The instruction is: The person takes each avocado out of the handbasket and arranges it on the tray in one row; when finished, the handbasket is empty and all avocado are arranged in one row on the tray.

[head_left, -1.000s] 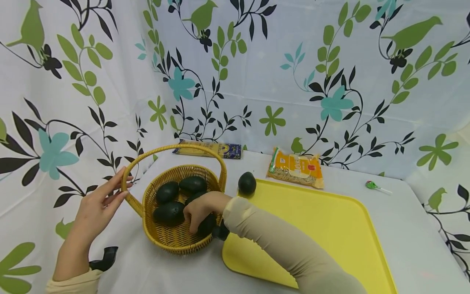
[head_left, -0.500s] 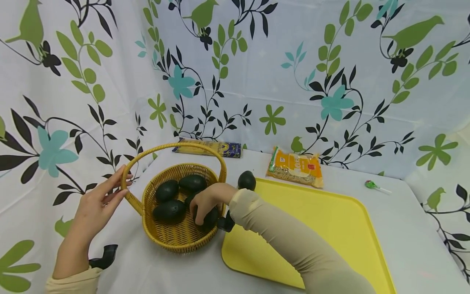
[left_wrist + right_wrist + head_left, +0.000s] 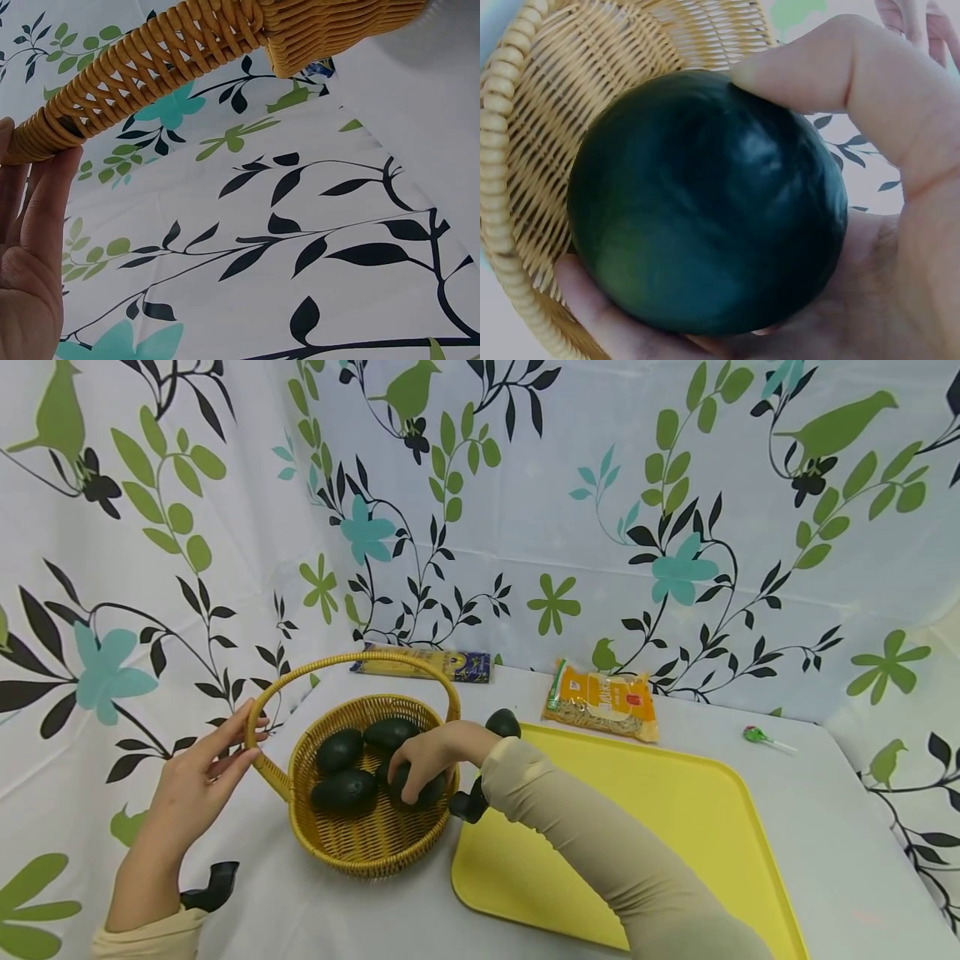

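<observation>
A wicker basket (image 3: 356, 842) with a tall arched handle holds several dark green avocados (image 3: 345, 792). My left hand (image 3: 197, 777) pinches the left side of the handle (image 3: 345, 660) between thumb and fingers; the left wrist view shows the fingertips at the woven handle (image 3: 142, 64). Inside the basket's right side, my right hand (image 3: 438, 753) grips one avocado (image 3: 705, 202). In the right wrist view, thumb and fingers curl around this avocado, with the wicker wall behind it. Part of another avocado is hidden behind the right hand.
A yellow tray (image 3: 637, 827) lies right of the basket. One more avocado (image 3: 503, 722) is at its far left corner, partly behind the right wrist. Along the back are a blue-and-yellow packet (image 3: 450, 665), an orange-printed bag (image 3: 602, 700) and a lollipop (image 3: 768, 740).
My right hand has closed around the avocado and shifted right and slightly away within the basket, tilting the avocado. My left hand stays on the handle.
</observation>
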